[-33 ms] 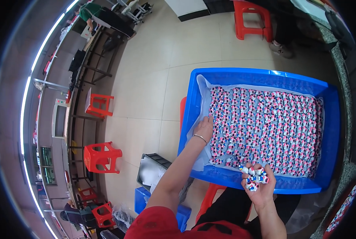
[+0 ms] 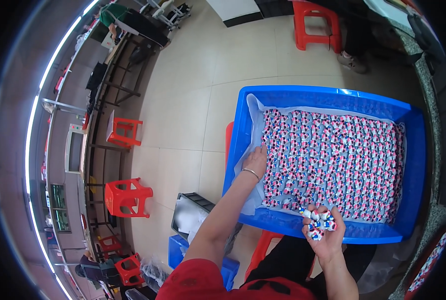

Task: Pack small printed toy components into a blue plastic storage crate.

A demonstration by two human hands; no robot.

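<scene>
Just inside the near wall of a blue plastic tub (image 2: 328, 90), my right hand (image 2: 328, 245) is palm up, its fingers curled round several small figurines (image 2: 319, 224). They are white with pink, black and blue parts. Similar figurines (image 2: 333, 155) stand in close rows across the tub, on a white sheet liner (image 2: 251, 200). My left hand (image 2: 254, 162), with a bracelet at the wrist, reaches over the tub's left side. Its fingers are drawn together, tips down at the leftmost row. Whatever those fingertips hold, if anything, is hidden.
Left of my left arm are a grey crate (image 2: 195, 212) and a blue bin (image 2: 175, 252). Red stools (image 2: 129, 197) stand along the left workbench and another red stool (image 2: 317, 25) at the far side. A person (image 2: 133, 25) works at the far left; a shoe (image 2: 352, 63) shows beyond the tub.
</scene>
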